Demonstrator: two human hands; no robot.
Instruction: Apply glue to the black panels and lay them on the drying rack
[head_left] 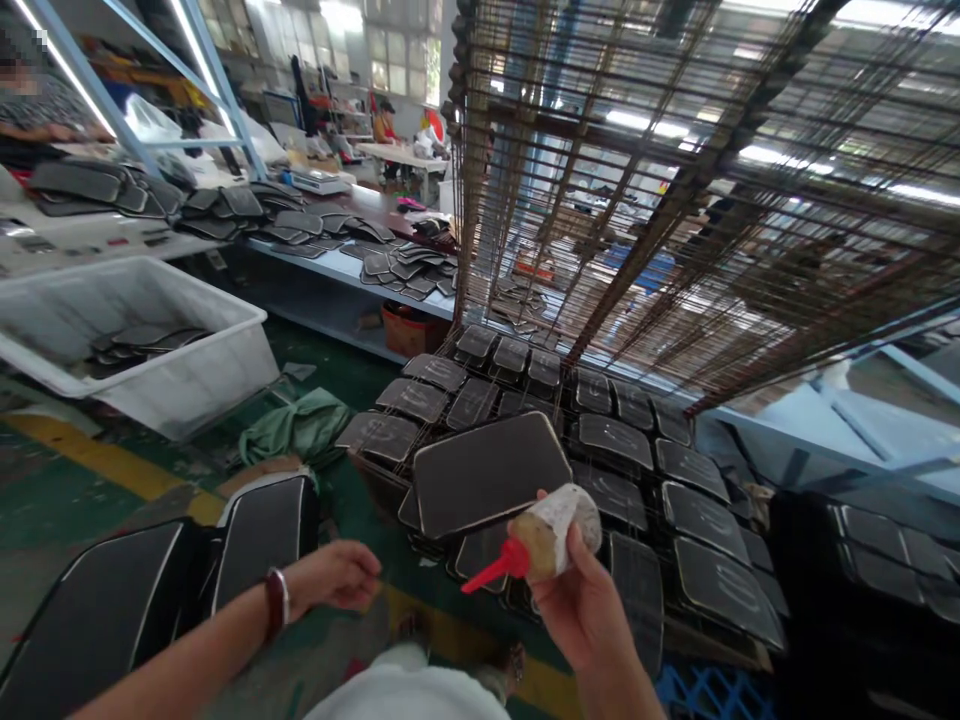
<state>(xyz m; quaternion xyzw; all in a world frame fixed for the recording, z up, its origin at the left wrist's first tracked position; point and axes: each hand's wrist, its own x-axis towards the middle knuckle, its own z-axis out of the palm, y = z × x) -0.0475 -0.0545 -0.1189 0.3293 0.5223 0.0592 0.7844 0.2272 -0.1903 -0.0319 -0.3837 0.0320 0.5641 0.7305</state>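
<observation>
My right hand (581,600) is wrapped round a squeeze glue bottle (574,515) with a whitish, crusted wall and yellowish shoulder. Its red nozzle (499,567) points left and slightly down. Just beyond the bottle lies a large dark panel (487,475) with a pale edge, resting on top of stacks of smaller dark panels (615,442). My left hand (349,575) hangs at the lower middle with its fingers curled in and nothing visible in them. A reddish-brown bracelet is on that wrist. Left of it stand black pieces with pale-edged panels (266,525).
A rusty wire rack (600,190) leans over the stacks. White tub (172,365) with dark panels stands left, near a green cloth (296,425). More panels lie on the long bench (409,285). Other people sit at the far left and in the back.
</observation>
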